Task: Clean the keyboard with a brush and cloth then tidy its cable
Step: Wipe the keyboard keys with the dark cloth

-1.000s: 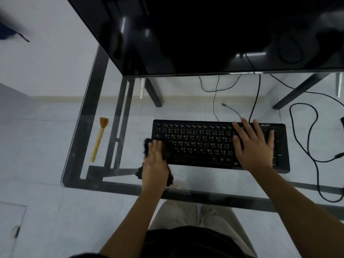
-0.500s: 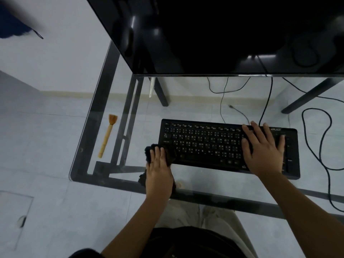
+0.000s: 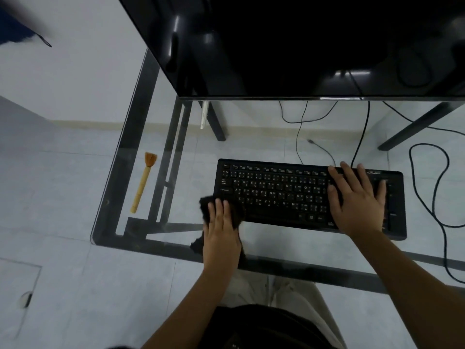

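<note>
A black keyboard (image 3: 279, 192) lies on the glass table (image 3: 173, 240). My left hand (image 3: 221, 235) presses a black cloth (image 3: 207, 206) flat against the keyboard's near left corner. Fingers spread, my right hand (image 3: 357, 200) rests flat on the keyboard's right part and holds it down. A wooden brush (image 3: 144, 182) lies alone on the glass at the left, bristles pointing away. The keyboard's black cable (image 3: 362, 132) runs from its back edge up under the monitor.
A large black monitor (image 3: 302, 46) fills the back of the table. A long black cable (image 3: 437, 197) loops over the glass at the right. More thin cables hang below the monitor. The table's dark frame shows through the glass, with my knees below.
My left hand with the cloth has slid from the keyboard's left side down to its near left corner. The right hand has stayed on the keyboard.
</note>
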